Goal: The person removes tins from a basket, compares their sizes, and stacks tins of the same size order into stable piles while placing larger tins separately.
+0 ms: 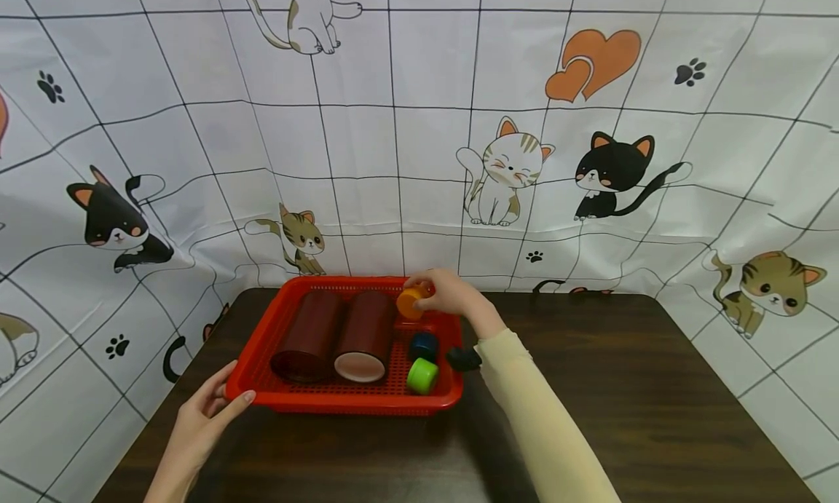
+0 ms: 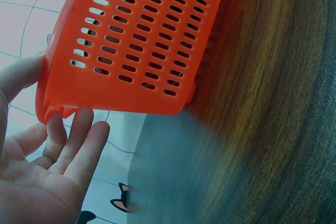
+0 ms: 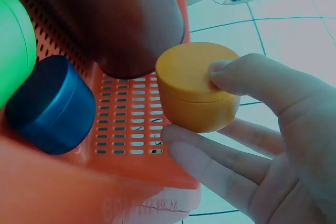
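A red plastic basket (image 1: 367,401) with slotted walls stands on the table. My left hand (image 1: 199,423) grips its near left corner; in the left wrist view the thumb lies at the rim and the fingertips touch under it. My right hand (image 1: 448,295) pinches a small round orange tin (image 3: 197,85) over the basket's far right corner, thumb on the lid and fingers beneath. Near it in the basket lie a dark blue tin (image 3: 58,103) and a bright green tin (image 1: 422,376). Two large brown cylinders (image 1: 308,335) (image 1: 367,328) lie side by side at the basket's left; the right one shows a pale end.
The dark wooden table (image 1: 590,401) extends right of the basket and in front of it. Behind the table hangs a white sheet (image 1: 419,146) with a grid, cats and hearts, close to the basket's far edge. A black band (image 1: 463,359) sits at the right wrist.
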A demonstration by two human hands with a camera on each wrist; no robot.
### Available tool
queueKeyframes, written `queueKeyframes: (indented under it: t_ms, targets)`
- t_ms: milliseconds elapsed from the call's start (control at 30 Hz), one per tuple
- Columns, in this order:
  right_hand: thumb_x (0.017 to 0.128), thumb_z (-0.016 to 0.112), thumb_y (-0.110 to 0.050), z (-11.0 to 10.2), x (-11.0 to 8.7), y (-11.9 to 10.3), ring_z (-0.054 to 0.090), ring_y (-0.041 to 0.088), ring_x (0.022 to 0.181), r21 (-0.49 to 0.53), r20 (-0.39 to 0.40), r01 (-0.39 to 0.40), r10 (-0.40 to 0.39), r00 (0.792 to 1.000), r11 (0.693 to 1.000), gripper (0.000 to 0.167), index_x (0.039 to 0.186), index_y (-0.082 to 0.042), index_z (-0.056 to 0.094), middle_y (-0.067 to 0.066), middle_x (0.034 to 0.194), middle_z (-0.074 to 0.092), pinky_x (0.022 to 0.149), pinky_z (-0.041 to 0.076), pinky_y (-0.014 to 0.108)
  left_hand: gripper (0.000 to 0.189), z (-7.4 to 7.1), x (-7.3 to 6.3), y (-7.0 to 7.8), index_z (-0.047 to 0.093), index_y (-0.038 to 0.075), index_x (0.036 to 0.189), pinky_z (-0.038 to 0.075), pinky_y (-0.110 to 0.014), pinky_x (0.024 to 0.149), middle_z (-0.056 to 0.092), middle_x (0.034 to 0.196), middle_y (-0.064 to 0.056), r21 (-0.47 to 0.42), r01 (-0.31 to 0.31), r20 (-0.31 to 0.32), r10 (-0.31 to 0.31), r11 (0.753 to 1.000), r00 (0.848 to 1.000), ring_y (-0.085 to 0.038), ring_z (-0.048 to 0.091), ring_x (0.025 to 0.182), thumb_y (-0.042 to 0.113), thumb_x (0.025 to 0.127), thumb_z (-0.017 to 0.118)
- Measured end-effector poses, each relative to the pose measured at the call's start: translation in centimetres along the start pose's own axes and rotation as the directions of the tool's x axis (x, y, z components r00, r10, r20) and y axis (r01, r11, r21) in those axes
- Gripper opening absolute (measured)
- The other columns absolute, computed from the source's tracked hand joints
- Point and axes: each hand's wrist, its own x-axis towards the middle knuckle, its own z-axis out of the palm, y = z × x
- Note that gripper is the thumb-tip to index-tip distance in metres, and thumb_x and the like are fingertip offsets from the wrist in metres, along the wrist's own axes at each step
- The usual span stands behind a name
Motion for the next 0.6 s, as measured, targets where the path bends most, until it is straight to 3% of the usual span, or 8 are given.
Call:
queueKeyframes:
  t_ms: [133,333,467,600]
  targets:
    - [0.09,0.072,-0.016,-0.2,-0.6,0.3,0.061,0.022,0.105,0.052,-0.045,-0.021,0.023,0.999,0.998,0.038,0.127,-0.013,0.063,0.011,0.125,0.066,0.084,0.055,0.031,0.077,0.0,0.1,-0.1,0.03,0.017,0.156,0.04,-0.012,0.073,0.056,0.096,0.024,0.001,0.017,0.009,-0.017,1.0,1.0,0.011,0.057,0.087,0.043,0.093,0.066]
    - [0.091,0.071,-0.016,-0.6,-1.3,0.7,0.065,0.019,0.079,0.177,-0.079,-0.042,0.057,0.995,0.983,0.043,0.131,-0.014,0.057,0.015,0.13,0.061,0.065,0.056,0.026,0.076,0.0,0.2,-0.1,0.031,0.016,0.156,0.039,-0.013,0.073,0.057,0.095,0.022,0.001,0.011,0.004,-0.011,1.0,1.0,0.01,0.057,0.086,0.042,0.094,0.065]
    - [0.091,0.07,-0.015,-0.8,-1.9,1.0,0.066,0.019,0.082,0.228,-0.113,-0.021,0.048,0.992,0.973,0.051,0.139,-0.018,0.053,0.014,0.132,0.06,0.064,0.056,0.026,0.075,0.0,0.1,0.0,0.031,0.015,0.156,0.039,-0.013,0.073,0.059,0.097,0.019,0.007,0.006,0.003,-0.006,1.0,1.0,0.009,0.058,0.086,0.042,0.094,0.066]
    - [0.092,0.068,-0.012,-1.0,-2.5,1.1,0.07,0.03,0.086,0.285,-0.131,0.003,0.036,0.991,0.958,0.054,0.143,-0.018,0.052,0.016,0.131,0.059,0.067,0.061,0.032,0.078,-0.1,0.0,0.1,0.03,0.016,0.156,0.039,-0.014,0.074,0.06,0.1,0.016,0.011,0.019,0.013,-0.02,1.0,1.0,0.009,0.058,0.086,0.045,0.093,0.066]
